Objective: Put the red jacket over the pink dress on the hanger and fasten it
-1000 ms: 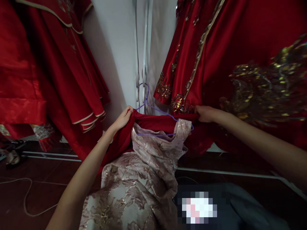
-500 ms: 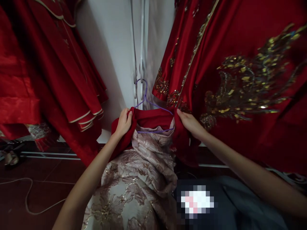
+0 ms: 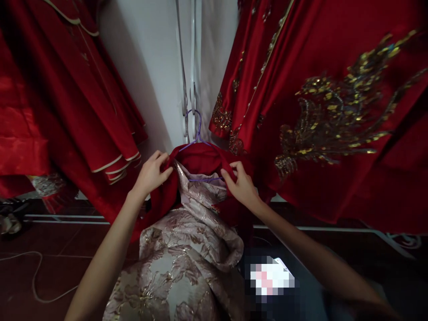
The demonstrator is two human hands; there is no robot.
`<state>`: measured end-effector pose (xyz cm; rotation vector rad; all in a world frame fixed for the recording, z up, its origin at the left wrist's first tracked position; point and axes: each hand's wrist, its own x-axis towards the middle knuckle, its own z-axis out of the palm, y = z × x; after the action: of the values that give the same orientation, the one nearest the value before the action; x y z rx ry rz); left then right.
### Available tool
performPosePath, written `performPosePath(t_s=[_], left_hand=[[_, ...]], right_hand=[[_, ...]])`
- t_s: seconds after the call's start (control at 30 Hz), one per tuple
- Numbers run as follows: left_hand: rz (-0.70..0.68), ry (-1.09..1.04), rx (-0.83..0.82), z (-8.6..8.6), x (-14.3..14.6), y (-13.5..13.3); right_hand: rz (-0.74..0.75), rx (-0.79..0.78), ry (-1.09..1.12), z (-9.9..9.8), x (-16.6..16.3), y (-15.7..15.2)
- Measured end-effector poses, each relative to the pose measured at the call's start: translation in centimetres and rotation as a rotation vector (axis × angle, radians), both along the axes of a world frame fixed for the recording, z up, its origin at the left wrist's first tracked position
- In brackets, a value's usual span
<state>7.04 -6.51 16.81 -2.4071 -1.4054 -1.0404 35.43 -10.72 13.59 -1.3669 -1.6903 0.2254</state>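
Note:
A purple hanger (image 3: 199, 133) hooks onto a white metal bar and carries a pale pink floral brocade dress (image 3: 197, 249). Over the hanger's shoulders lies a red garment (image 3: 200, 157), its neckline spread open above the dress. My left hand (image 3: 153, 174) pinches the left front edge of this red garment. On the opposite side, my right hand (image 3: 241, 185) grips the right edge between thumb and fingers. The hanger's lower bar shows at the dress's top, between my hands.
Red garments (image 3: 96, 111) hang at the left, and a red gown with gold sequin embroidery (image 3: 321, 120) hangs at the right. White rack rails (image 3: 301, 228) run low near the floor. A white cable (image 3: 36, 272) lies at lower left. A lit, pixelated phone-like screen (image 3: 284, 267) shows at lower right.
The red garment now covers more of the hanger's shoulders. My left hand has moved left and slightly down; my right hand has moved left and down along the edge. The view has shifted slightly.

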Motion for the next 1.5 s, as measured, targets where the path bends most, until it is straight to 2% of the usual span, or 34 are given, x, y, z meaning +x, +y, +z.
performPosePath(t_s=[0.07,0.13,0.3,0.4,0.5,0.57,0.63,0.77,0.87,1.07,1.17,1.37,1.5], left_hand=[[0.013,0.08,-0.091,0.1,-0.5,-1.7],[-0.016,0.088,-0.143,-0.1,0.3,-3.0],[-0.299,-0.131,-0.251,-2.5,6.5,-3.4],[-0.325,-0.28,-0.27,-4.3,9.0,-2.7],[-0.332,-0.485,-0.332,-6.0,9.0,-2.5],[-0.372,-0.673,-0.388,-7.0,8.5,-2.8],[-0.417,-0.855,-0.427,-8.0,8.3,-3.2],[-0.386,-1.117,-0.446,-9.4,9.1,-4.1],[-0.324,-1.215,-0.436,-9.9,9.6,-4.3],[-0.317,-1.13,-0.452,-10.3,9.5,-4.3],[-0.283,-1.014,-0.373,-10.0,9.2,-4.5],[-0.224,-0.548,-0.198,-7.6,8.1,-5.1],[-0.268,-0.39,-0.187,-6.2,7.4,-4.7]], right_hand=[[0.007,0.022,0.008,0.3,1.1,-0.1],[0.035,0.038,0.02,0.2,1.3,0.3],[0.275,0.014,0.154,-1.1,-2.8,1.9],[0.408,-0.024,0.299,-1.8,-5.3,2.3],[0.475,-0.155,0.481,-2.3,-5.5,1.8],[0.514,-0.265,0.622,-2.9,-4.8,1.1],[0.555,-0.311,0.726,-3.7,-4.0,0.4],[0.572,-0.236,0.701,-5.4,-3.7,-0.6],[0.54,-0.171,0.67,-6.1,-4.1,-0.6],[0.503,-0.15,0.653,-6.1,-4.9,0.2],[0.473,-0.134,0.645,-6.0,-5.1,0.4],[0.396,-0.078,0.639,-5.3,-5.4,0.5],[0.322,-0.029,0.629,-5.1,-5.8,0.5]])
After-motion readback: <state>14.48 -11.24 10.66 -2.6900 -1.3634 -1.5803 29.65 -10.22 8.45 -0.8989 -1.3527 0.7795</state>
